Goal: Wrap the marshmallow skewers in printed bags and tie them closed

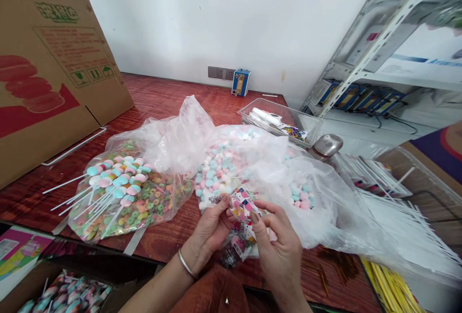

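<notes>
My left hand [211, 229], with a silver bangle at the wrist, pinches the left side of a small printed plastic packet [242, 203]. On its right side, my right hand [280, 243] grips the same packet between thumb and fingers. The packet has a colourful pattern; whether anything is inside I cannot tell. Just beyond it lies a clear bag of pink, blue and white marshmallows [218, 169]. To the left, several marshmallow sticks [121, 178] rest on a clear bag of colourful ring-shaped pieces [162, 197]. Below my hands, dark shiny wrappers [233, 253] are partly hidden.
A large cardboard box [61, 63] stands at left. A clear plastic tray [310, 123], a metal scoop [327, 145] and white sticks [400, 231] are at right. Gold ties [330, 265] lie near the front edge. An open box of marshmallow sticks [68, 296] sits lower left.
</notes>
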{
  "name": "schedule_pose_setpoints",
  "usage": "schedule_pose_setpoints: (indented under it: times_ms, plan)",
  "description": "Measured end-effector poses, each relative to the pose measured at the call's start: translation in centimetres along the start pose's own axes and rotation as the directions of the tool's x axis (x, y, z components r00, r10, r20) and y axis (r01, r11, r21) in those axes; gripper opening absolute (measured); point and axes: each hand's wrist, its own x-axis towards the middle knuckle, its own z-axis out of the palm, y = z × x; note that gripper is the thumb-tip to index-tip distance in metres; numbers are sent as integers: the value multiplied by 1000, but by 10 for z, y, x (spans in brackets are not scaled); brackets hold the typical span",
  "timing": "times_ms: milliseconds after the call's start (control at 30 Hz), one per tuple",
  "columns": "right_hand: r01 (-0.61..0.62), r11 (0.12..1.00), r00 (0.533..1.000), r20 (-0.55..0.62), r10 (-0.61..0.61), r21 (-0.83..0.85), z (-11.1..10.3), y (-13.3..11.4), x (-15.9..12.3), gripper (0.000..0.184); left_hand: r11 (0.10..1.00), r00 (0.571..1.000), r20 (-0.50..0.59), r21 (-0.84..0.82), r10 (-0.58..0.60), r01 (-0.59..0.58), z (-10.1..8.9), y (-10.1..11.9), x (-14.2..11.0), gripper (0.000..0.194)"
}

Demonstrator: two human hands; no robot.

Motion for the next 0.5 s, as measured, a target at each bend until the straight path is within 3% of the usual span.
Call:
schedule_pose_setpoints:
  times_ms: [167, 300, 367, 433, 500]
  plan:
    - [93, 996, 996, -15, -93, 6, -8, -4, -6, 13, 975, 997, -20, -212, -74, 68, 2, 8, 1, 20]
    - [57, 998, 997, 46, -58, 23, 0, 3, -7, 15, 977, 999, -22, -214, -27, 22, -3, 23, -13, 27]
    - [24, 999, 995, 95, -27, 29, 14, 5, -2, 18, 986, 999, 34, -164, 34, -28, -10, 40, -29, 34]
    - [-2, 998, 976, 217, -11, 58, 38, 1, 3, 22, 984, 984, 97, -108, 149, -138, -20, 62, -51, 37]
    - [-23, 991, 910, 413, -33, 132, 70, -12, 7, 25, 957, 950, 122, -75, 289, -281, -31, 84, -77, 37]
